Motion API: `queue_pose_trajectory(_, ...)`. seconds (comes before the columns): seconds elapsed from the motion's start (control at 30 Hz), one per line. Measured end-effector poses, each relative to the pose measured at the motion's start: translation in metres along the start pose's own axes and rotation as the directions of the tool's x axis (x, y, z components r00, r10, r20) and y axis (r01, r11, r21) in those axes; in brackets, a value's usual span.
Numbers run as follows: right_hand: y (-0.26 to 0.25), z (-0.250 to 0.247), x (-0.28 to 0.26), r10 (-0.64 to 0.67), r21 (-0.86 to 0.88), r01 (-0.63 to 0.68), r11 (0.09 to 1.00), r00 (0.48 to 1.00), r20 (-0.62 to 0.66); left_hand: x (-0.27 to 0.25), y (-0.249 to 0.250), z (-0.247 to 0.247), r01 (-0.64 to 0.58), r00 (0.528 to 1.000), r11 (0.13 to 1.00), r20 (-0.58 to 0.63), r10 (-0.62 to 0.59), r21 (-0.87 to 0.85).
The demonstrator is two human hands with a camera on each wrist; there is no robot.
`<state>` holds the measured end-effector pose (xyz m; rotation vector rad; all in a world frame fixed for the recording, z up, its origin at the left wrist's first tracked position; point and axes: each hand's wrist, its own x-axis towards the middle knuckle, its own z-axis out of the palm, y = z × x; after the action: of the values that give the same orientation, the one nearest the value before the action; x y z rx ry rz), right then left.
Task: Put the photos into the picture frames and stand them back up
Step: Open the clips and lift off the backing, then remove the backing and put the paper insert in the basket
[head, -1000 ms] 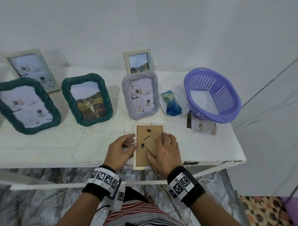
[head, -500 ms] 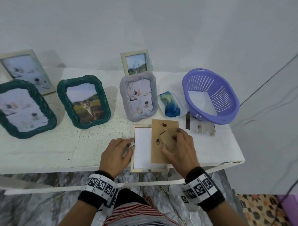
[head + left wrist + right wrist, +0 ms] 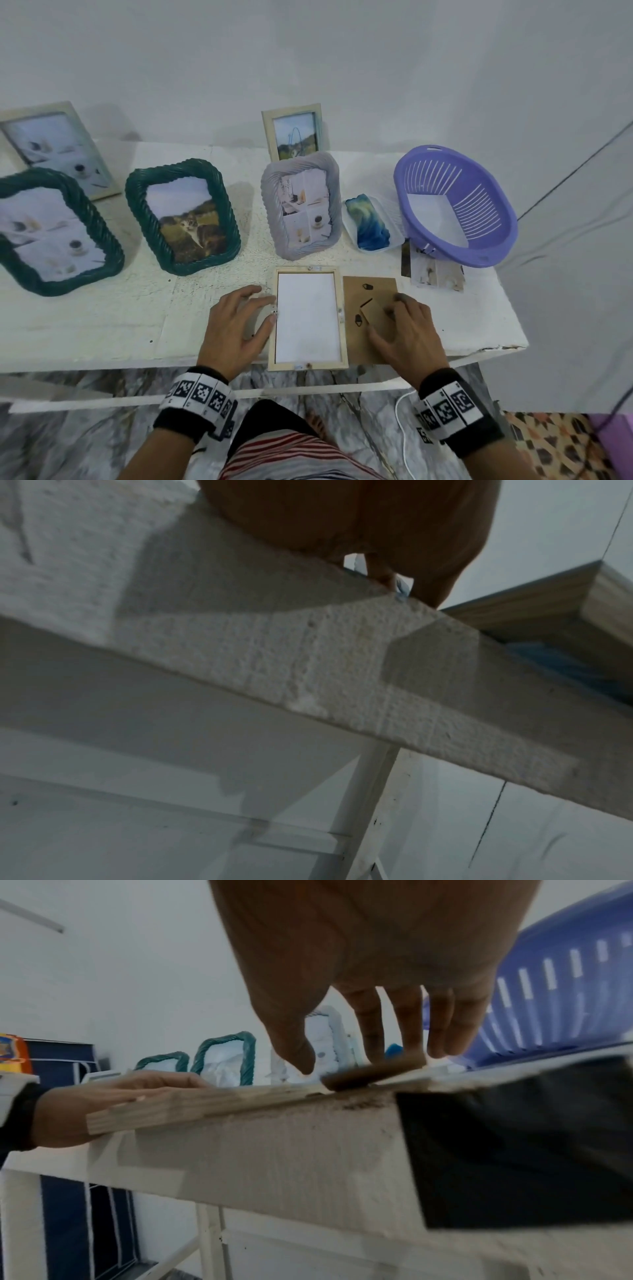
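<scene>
White-painted rough-surfaced table (image 3: pixel 102 318), front edge toward the person; pale wooden rectangular picture frame (image 3: pixel 308 317) lying face down at the front edge, back open, a white sheet showing inside its rim; brown cardboard backing board (image 3: pixel 371 291) with a fold-out stand flap, flat on the table just right of the frame and touching it; left hand (image 3: pixel 236 329) resting palm down beside the frame's left rail, fingers spread and nearly straight, thumb tip and fingertips at the rail, holding nothing; right hand (image 3: pixel 407 337) laid on the backing board, fingers extended and only slightly bent, tips pressing on the flap, thumb alongside, nothing gripped; loose photo prints (image 3: pixel 436 275) lying partly under the purple slatted plastic basket (image 3: pixel 493 219) at the right end; blue-green swirled block in a clear tray (image 3: pixel 368 224) left of the basket; standing behind: grey ribbed frame (image 3: pixel 301 205), small pale wooden frame (image 3: pixel 293 133) with a landscape, green rope-edged frame with a cat photo (image 3: pixel 183 216), second green rope-edged frame (image 3: pixel 51 233), pale frame (image 3: pixel 58 147) against the wall.
</scene>
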<state>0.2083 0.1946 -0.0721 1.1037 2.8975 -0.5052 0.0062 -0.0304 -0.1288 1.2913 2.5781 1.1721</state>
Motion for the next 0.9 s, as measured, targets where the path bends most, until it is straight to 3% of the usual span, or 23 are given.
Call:
queue_pose_trajectory(0.13,-0.028,-0.002,0.006,-0.121,0.047,0.127,0.991,0.987,-0.108,0.000,-0.001,0.000,-0.002,1.000,1.000,-0.003,0.002,-0.014)
queue_pose_trajectory(0.23,-0.059,0.004,0.007,-0.265,0.004,0.265,0.964,0.962,0.060,0.000,-0.002,-0.002,-0.008,1.000,0.999,0.000,0.008,-0.037)
queue_pose_trajectory(0.3,-0.075,0.012,0.009,-0.261,-0.018,0.270,0.963,0.944,0.201,0.000,-0.002,-0.003,-0.013,1.000,0.999,0.000,0.013,-0.050)
queue_pose_trajectory(0.4,-0.091,0.021,0.013,-0.245,-0.064,0.272,0.960,0.929,0.278,0.000,0.000,-0.005,-0.008,1.000,0.998,-0.009,0.007,-0.065)
queue_pose_trajectory(0.9,-0.101,0.026,0.029,-0.195,-0.136,0.261,0.956,0.908,0.371,0.001,-0.003,-0.003,0.007,1.000,0.999,-0.003,-0.007,-0.054)
